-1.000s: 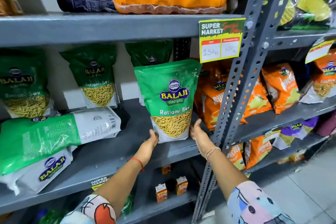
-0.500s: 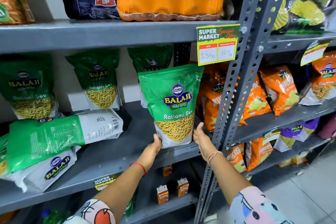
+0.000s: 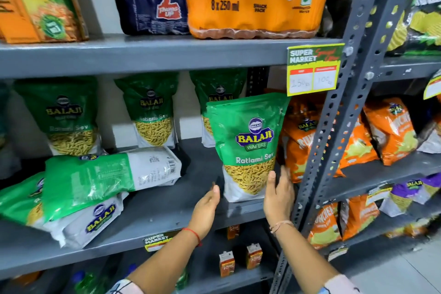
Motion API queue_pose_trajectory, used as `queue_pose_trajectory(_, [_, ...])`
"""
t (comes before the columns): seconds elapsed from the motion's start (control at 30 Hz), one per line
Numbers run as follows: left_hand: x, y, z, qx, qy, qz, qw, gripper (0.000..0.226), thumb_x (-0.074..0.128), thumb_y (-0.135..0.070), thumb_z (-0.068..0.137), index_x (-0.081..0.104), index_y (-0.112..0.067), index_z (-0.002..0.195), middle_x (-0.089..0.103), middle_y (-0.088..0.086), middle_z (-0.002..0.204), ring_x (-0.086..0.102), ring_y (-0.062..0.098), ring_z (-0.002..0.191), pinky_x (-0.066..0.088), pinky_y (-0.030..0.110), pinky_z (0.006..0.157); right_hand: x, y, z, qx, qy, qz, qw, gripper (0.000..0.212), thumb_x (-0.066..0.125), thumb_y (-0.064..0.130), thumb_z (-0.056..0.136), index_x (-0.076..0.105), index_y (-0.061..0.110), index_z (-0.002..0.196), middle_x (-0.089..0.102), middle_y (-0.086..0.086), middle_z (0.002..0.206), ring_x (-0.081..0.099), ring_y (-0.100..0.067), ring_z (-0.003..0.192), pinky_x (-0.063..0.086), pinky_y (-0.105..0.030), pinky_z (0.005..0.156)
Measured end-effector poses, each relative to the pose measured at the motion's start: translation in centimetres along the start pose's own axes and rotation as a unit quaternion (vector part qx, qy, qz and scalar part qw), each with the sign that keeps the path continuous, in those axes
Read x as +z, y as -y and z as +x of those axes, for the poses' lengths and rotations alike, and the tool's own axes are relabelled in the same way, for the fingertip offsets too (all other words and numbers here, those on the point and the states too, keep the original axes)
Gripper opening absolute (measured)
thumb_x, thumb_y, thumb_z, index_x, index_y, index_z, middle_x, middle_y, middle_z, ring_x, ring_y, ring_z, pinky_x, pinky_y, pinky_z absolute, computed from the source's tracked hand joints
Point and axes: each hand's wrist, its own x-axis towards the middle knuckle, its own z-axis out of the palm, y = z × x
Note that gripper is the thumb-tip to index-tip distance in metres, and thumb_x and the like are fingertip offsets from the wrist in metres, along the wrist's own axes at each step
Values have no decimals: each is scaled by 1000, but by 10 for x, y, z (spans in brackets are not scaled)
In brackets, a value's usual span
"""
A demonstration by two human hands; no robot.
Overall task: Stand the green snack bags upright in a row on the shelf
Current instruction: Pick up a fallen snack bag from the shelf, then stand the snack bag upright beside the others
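- One green snack bag (image 3: pixel 248 145) stands upright at the near edge of the grey shelf (image 3: pixel 167 212), at its right end, printed front facing out.
- The right hand (image 3: pixel 278 198) rests against that bag's lower right corner, fingers straight and close together, thumb on the front panel.
- The left hand (image 3: pixel 206 207) is just left of the bag's lower left corner with relaxed, spread fingers that hold nothing (whether the fingertips touch the bag, I cannot tell).
- Three more green bags stand upright along the far wall: one at the left (image 3: pixel 69 122), one in the middle (image 3: pixel 152 114), and one (image 3: pixel 219 88) partly hidden behind the near bag.
- At the left of the shelf other green bags lie flat in a pile: the top one (image 3: pixel 107 174) shows its back, and it rests on a lower one (image 3: pixel 90 222).
- Orange snack bags (image 3: pixel 300 141) sit just right of the near bag, beside the perforated post (image 3: pixel 334 126).
- A yellow price tag (image 3: pixel 313 69) hangs from the shelf above.
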Motion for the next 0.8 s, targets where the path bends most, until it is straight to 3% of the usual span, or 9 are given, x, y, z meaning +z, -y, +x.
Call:
queue_pose_trajectory(0.13, [-52,-4,-10,43,-122,-76,989,45,44,-35,92,51,-8,128,52,6,134,45,18,125,30,33,110,32,42,-21,-270,-45,-12,962,57,21,50,93,38,11,131,33,-13,145,28,-22,136,12,-29,115])
queue_pose_trajectory(0.27, [-94,-5,-17,15,-212,-174,961,44,51,-26,91,50,-3,128,52,7,134,46,19,123,30,37,112,80,88,-36,-372,29,19,927,46,28,45,94,41,15,127,38,-10,142,26,-13,137,14,-26,116])
queue_pose_trajectory(0.43, [-105,-25,-25,-32,-177,-293,939,37,40,-27,96,50,-4,124,48,11,135,46,22,117,42,35,90,144,139,-16,-317,243,16,917,62,31,60,88,58,10,113,59,-14,127,51,-25,119,33,-29,105])
queue_pose_trajectory(0.57, [-110,-44,-31,-26,-135,-369,919,50,32,-30,98,34,1,137,26,24,146,27,36,136,22,40,112,198,178,9,-185,438,-60,878,49,36,45,93,56,8,118,57,-19,126,52,-34,117,42,-41,100])
queue_pose_trajectory(0.63, [-111,-47,-23,-46,-123,-411,902,52,34,-33,97,35,1,136,54,31,125,55,29,117,45,31,97,226,189,18,-160,486,-112,852,67,26,63,86,52,14,122,51,-15,136,45,-33,124,35,-44,107])
queue_pose_trajectory(0.67, [-112,-48,-18,-54,-127,-436,889,50,35,-33,97,37,-1,136,69,29,100,69,22,94,56,24,74,240,192,22,-159,507,-142,835,75,22,70,82,50,15,125,48,-15,139,44,-33,126,33,-46,108])
queue_pose_trajectory(0.7, [-112,-47,-14,-53,-138,-462,874,46,35,-31,97,40,-4,135,73,26,85,72,17,79,55,21,57,249,193,23,-167,523,-181,816,77,18,70,83,49,15,126,47,-15,140,43,-33,126,30,-47,109])
queue_pose_trajectory(0.73, [-113,-45,-10,-56,-147,-482,862,41,35,-30,97,45,-8,131,75,21,83,72,14,78,52,22,54,256,193,23,-178,532,-223,798,74,16,67,86,48,16,128,45,-14,142,42,-33,127,28,-46,111])
queue_pose_trajectory(0.8, [-110,-42,-3,-44,-145,-495,856,35,35,-31,97,56,-13,117,76,6,77,71,11,74,50,22,66,266,191,22,-182,541,-277,773,68,15,63,89,42,20,135,34,-14,149,34,-33,133,22,-43,114])
